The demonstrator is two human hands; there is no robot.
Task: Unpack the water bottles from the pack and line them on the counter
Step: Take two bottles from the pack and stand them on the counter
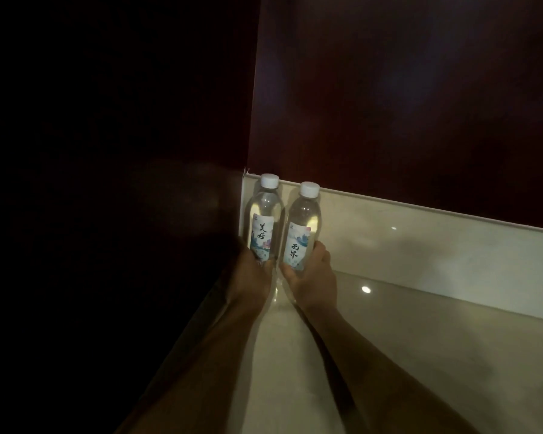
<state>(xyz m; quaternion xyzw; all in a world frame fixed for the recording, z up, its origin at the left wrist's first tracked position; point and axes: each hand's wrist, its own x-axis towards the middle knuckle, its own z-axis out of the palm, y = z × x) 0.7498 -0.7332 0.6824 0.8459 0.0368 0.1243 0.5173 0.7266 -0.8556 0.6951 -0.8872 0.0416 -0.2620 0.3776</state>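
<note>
Two clear water bottles with white caps and pale printed labels stand upright side by side in the back left corner of the pale stone counter (405, 355). My left hand (253, 278) is wrapped around the base of the left bottle (264, 220). My right hand (311, 277) grips the lower part of the right bottle (303, 233). Both bottles rest close to the back splash, nearly touching each other. The pack is not in view.
A dark red-brown wall panel (405, 104) rises behind the counter above a pale splash strip (436, 245). A dark side panel (107, 183) closes off the left. The counter stretches to the right and toward me, with ceiling lights reflected in it.
</note>
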